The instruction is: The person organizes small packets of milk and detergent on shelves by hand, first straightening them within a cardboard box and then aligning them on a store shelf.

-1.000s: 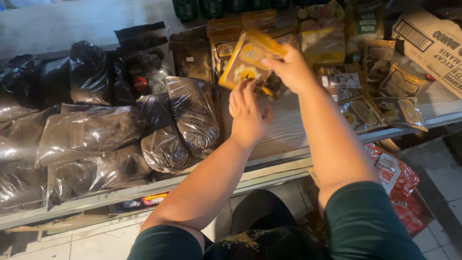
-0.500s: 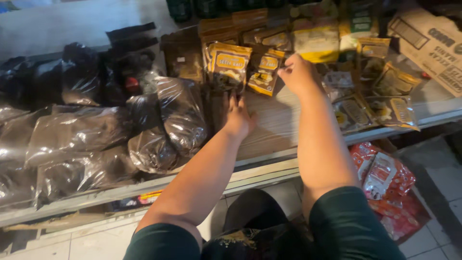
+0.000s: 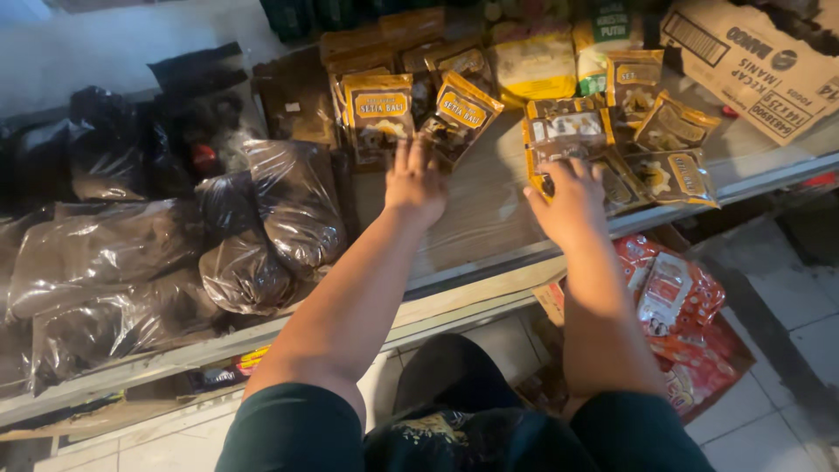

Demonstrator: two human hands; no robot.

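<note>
My left hand [image 3: 416, 182] lies flat on the glass shelf top [image 3: 476, 223], fingers extended and spread, holding nothing; the fingertips touch the lower edge of two upright yellow-and-brown snack packets [image 3: 377, 112]. One packet stands straight, the second [image 3: 461, 109] leans to the right. My right hand [image 3: 570, 199] rests palm-down, fingers loosely open, on a flat packet [image 3: 564, 131] in the right-hand group; whether it grips that packet, I cannot tell.

Status, as judged: two packets stand placed at the rear; roughly five more lie flat and overlapping at the right [image 3: 673, 175], not yet stood up. The count is approximate because of overlap.

Left of the packets: about six clear bags of dark product [image 3: 293, 205]. Rear right: one printed cardboard carton [image 3: 756, 61]. Below the shelf, right: a box of red packets [image 3: 677, 301], number indeterminate.
</note>
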